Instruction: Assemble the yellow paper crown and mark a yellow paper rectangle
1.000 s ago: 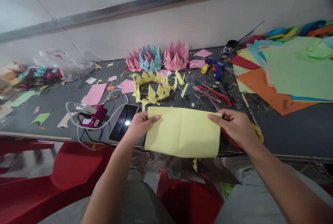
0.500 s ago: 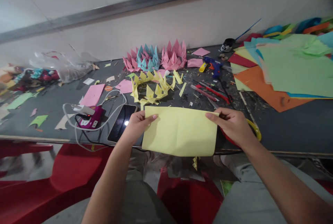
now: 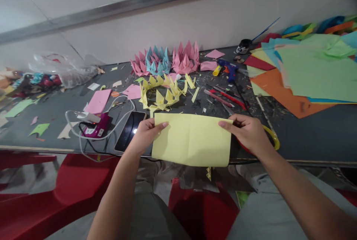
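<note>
A sheet of yellow paper point(image 3: 191, 141) with a faint crease down its middle is stretched between my hands at the table's front edge. My left hand point(image 3: 146, 134) pinches its upper left corner, thumb on top. At the upper right corner my right hand point(image 3: 248, 132) grips it the same way. Just beyond the sheet stands a ring-shaped crown of folded yellow paper point(image 3: 160, 98). Scissors with red and yellow handles point(image 3: 272, 137) lie partly hidden under my right hand. Close to my left hand is a phone point(image 3: 129, 130).
Pink and blue paper crowns point(image 3: 185, 57) stand at the back, with a blue glue gun point(image 3: 230, 70) to their right. Stacked coloured paper point(image 3: 315, 69) covers the right side. A purple power adapter point(image 3: 97, 126) with cables sits left. Red stools point(image 3: 80, 180) are below.
Both hands hold the yellow sheet as before. The view has shifted very slightly; nothing was taken up or let go.
</note>
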Available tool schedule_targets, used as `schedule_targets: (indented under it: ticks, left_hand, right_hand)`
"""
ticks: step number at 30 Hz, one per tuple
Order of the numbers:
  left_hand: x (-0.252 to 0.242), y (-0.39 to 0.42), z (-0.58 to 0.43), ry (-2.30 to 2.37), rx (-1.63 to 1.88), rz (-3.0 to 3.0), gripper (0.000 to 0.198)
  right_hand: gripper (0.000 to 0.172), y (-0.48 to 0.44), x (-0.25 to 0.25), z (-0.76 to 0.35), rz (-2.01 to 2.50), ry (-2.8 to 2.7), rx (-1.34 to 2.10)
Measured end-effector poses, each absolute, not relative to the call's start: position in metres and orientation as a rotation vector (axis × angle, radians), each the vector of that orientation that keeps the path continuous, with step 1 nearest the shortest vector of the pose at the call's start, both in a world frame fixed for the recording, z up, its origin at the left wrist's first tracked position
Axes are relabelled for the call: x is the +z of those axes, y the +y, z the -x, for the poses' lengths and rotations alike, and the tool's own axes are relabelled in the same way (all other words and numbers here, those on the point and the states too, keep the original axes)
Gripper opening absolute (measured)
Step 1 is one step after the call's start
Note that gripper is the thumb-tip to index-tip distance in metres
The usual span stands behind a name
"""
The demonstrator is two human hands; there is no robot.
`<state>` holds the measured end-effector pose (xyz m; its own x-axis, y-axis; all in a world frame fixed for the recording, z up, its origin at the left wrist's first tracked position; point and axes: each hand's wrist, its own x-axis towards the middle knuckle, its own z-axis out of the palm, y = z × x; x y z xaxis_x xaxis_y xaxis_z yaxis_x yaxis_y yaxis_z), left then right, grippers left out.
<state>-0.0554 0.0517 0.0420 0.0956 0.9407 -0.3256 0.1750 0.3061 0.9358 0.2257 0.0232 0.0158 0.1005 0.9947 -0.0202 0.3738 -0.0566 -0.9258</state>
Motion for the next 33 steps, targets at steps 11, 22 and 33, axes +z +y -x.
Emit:
schedule_targets:
  ticks: [11,22,33]
  left_hand:
    - [0.0432,0.0526,0.0555,1.38,0.799,-1.135,0.041]
    - [0.0428,0.0524,0.0553,1.349,0.8,-1.14,0.036]
    - [0.038,0.0516,0.0553,1.364,0.736,-1.178,0.036]
  right_hand:
    - [0.041,0.0241,0.0179,-0.2251,1.541,-1.393,0.958]
    - [0.041,0.0234,0.0189,-0.2255,1.55,-1.398,0.969]
    - [0.045,0.0242,0.0163,-0.225,1.624,-1.552,0.806]
